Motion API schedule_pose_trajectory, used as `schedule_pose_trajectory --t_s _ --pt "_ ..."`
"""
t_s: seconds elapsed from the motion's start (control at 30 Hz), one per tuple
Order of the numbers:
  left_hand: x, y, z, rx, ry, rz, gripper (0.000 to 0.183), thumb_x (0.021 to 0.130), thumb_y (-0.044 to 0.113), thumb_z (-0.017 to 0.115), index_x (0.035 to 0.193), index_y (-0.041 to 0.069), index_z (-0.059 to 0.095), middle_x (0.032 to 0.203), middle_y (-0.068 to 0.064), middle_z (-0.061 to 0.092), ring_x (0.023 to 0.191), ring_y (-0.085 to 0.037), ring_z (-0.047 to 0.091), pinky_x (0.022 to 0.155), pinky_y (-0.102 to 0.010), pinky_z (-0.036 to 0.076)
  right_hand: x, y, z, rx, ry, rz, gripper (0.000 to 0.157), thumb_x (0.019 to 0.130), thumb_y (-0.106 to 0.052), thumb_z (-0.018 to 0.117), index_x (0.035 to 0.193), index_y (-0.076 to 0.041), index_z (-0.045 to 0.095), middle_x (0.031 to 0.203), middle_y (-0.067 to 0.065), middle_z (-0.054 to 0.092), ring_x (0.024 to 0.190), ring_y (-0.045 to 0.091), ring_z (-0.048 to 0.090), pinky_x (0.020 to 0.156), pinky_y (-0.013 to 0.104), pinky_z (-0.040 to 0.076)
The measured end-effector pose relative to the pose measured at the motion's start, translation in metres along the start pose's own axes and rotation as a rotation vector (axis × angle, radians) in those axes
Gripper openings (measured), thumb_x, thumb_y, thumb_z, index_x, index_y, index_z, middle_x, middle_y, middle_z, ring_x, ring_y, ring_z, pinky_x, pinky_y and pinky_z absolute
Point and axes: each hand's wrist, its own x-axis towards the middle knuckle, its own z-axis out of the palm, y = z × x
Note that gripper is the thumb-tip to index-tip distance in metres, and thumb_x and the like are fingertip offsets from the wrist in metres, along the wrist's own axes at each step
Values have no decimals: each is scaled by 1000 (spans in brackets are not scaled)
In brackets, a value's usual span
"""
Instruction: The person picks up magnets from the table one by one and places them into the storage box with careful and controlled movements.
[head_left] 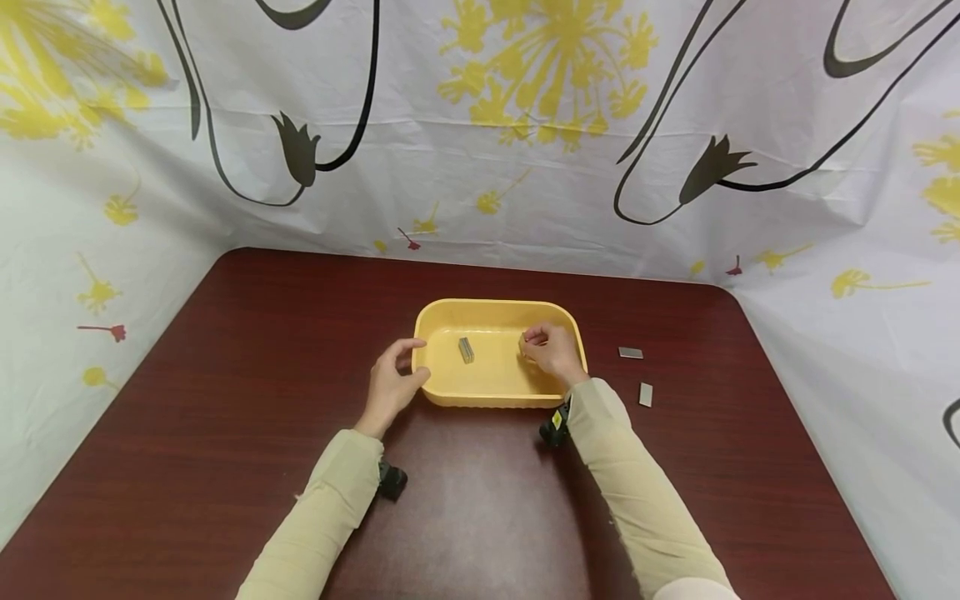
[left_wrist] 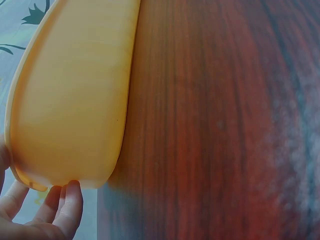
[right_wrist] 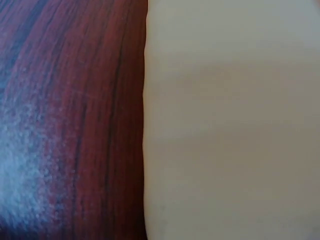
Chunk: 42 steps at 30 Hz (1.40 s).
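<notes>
A yellow plastic tub (head_left: 495, 396) stands on the table. My left hand (head_left: 392, 383) holds its left end, thumb and fingers spread along the rim. In the left wrist view, the fingertips (left_wrist: 72, 200) lie against the tub's end wall. My right hand (head_left: 553, 352) reaches inside the tub's right half. Its thumb and fingers pinch a small block (head_left: 522, 342), mostly hidden by the fingers. On the tub floor, left of centre, lies a small grey ridged block (head_left: 466, 350). The right wrist view shows only the tub's wall (right_wrist: 230, 125) beside the wood.
Two flat grey rectangular pieces (head_left: 631, 352) lie on the dark red wooden table (head_left: 262, 350), right of the tub. A white cloth (head_left: 420, 150) with yellow and dark flower prints hangs behind and beside the table.
</notes>
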Motion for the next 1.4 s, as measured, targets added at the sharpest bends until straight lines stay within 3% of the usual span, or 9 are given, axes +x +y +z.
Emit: schedule_pose_trajectory --t_s 0.23,0.5,0.87,1.1,1.4 --pt "0 0 0 -5 3 7 39 69 4 59 107 9 59 111 -5 56 95 -27 56 68 -32 46 -2 -1 -1 108 24 -24 18 81 -2 58 97 6 56 88 16 53 74 30 58 60 34 50" --pt "1 -1 0 -2 5 9 38 69 4 59 107 10 59 111 -6 56 95 -26 56 69 -32 46 -1 -2 -7 52 132 -98 19 81 -10 60 97 1 62 89 13 60 78 24 58 60 24 45" --pt "0 0 0 4 2 3 38 69 5 59 107 11 59 113 -7 56 95 -26 56 71 -33 46 -13 -10 -16 105 120 -139 21 82 -11 60 99 2 61 91 13 59 74 22 57 60 31 49" --pt "-1 0 0 1 4 8 38 69 4 59 106 10 59 111 -7 57 93 -24 56 70 -32 45 -22 -10 -22 89 142 -213 16 82 -11 61 94 0 62 88 14 61 70 26 59 54 22 44" --pt "-1 1 0 -2 1 3 38 69 4 59 107 11 59 110 -4 57 93 -23 56 70 -31 45 -31 -8 -31 96 192 -258 13 81 -10 62 90 -1 62 86 13 62 61 12 56 51 20 42"
